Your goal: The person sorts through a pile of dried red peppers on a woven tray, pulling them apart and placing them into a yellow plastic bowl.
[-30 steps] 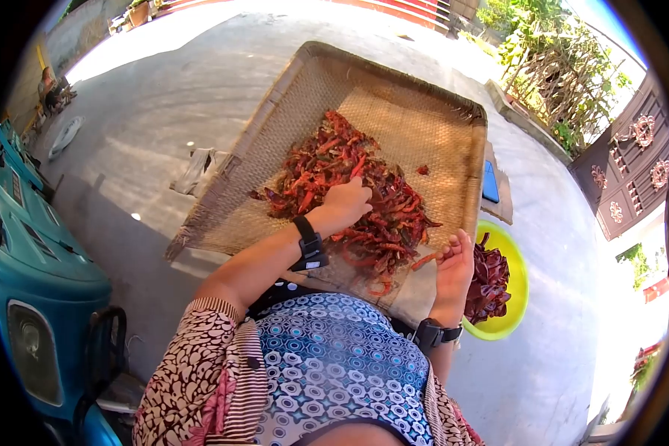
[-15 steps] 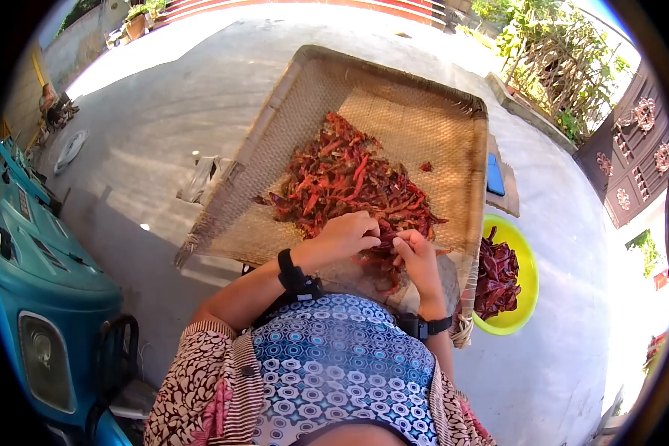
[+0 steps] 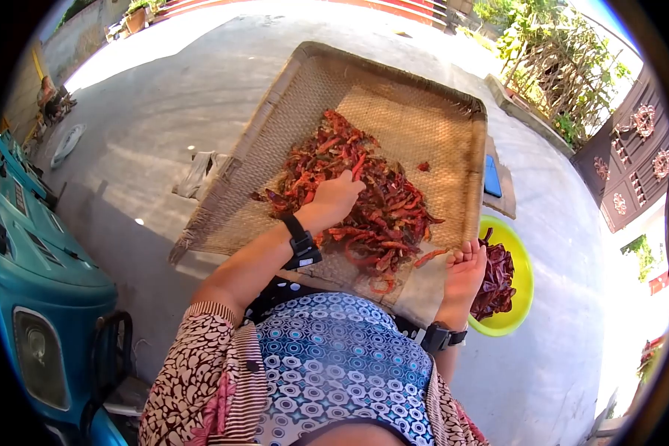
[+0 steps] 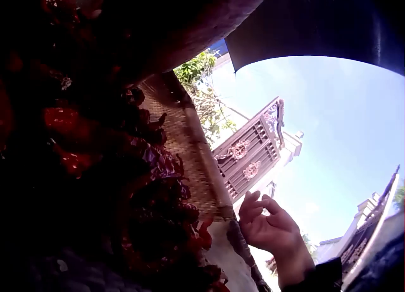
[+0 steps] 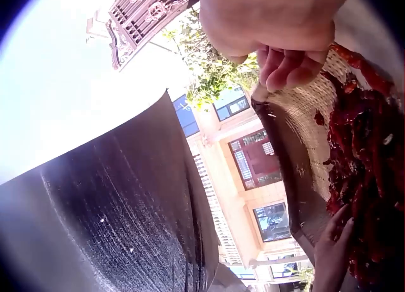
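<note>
Dried red chilies (image 3: 383, 215) lie heaped on a woven tray (image 3: 424, 111). Over the heap reaches the left hand (image 3: 333, 202), palm down, its fingertips touching the chilies beside a bright red one (image 3: 358, 166). The right wrist view shows that hand (image 5: 333, 251) with fingers extended onto the heap (image 5: 367, 172). The right hand (image 3: 464, 276) is raised, palm up, at the tray's near right edge, close to a single chili (image 3: 430, 257). In the left wrist view the right hand (image 4: 271, 232) has loosely bent fingers and nothing visible in them.
A yellow-green bowl (image 3: 524, 286) of dark red chilies stands right of the tray. Beyond it a blue phone (image 3: 492, 176) lies on cardboard. A teal vehicle (image 3: 48, 253) occupies the left side. Grey cloth (image 3: 198, 175) lies left of the tray.
Half a second ago both hands were together at the heap's near edge. The left hand has moved forward onto the heap; the right has moved back right toward the bowl.
</note>
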`<action>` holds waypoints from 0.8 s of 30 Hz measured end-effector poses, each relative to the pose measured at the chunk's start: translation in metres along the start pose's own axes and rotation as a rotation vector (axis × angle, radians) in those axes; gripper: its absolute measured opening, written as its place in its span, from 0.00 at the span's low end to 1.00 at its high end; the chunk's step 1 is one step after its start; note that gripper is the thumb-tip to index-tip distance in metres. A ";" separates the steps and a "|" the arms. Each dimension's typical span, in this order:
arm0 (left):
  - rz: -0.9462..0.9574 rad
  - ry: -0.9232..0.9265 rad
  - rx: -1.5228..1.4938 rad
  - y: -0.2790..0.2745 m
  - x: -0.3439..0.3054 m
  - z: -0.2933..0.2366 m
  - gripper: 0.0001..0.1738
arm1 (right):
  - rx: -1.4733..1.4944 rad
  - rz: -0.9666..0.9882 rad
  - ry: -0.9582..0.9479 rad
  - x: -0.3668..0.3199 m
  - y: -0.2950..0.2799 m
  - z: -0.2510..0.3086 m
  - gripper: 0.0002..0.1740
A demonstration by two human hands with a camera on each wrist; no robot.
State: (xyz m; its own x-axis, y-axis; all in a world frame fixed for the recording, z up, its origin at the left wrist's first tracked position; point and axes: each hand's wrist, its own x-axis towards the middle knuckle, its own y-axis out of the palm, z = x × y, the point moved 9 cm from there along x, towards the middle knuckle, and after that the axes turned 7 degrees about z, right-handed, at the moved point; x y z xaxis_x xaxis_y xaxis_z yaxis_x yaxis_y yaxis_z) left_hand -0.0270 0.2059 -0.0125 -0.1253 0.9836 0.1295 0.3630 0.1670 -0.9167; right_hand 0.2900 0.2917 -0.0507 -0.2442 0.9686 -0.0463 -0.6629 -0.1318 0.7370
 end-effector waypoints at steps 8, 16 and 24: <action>-0.059 0.063 -0.090 -0.029 -0.015 -0.027 0.10 | -0.504 0.266 0.114 -0.019 0.062 -0.037 0.10; 0.066 0.220 -0.233 -0.001 -0.046 -0.076 0.10 | -0.794 0.658 0.204 -0.039 0.114 -0.085 0.10; -0.077 0.111 -0.197 -0.027 -0.034 -0.035 0.16 | -0.641 0.311 0.185 -0.017 0.052 -0.040 0.09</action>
State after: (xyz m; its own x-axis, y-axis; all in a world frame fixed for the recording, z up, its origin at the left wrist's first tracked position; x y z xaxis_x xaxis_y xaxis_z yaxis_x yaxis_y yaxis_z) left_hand -0.0006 0.1700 0.0212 -0.0619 0.9670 0.2471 0.5310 0.2415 -0.8122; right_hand 0.2319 0.2599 -0.0386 -0.5662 0.8225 -0.0543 -0.8134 -0.5469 0.1985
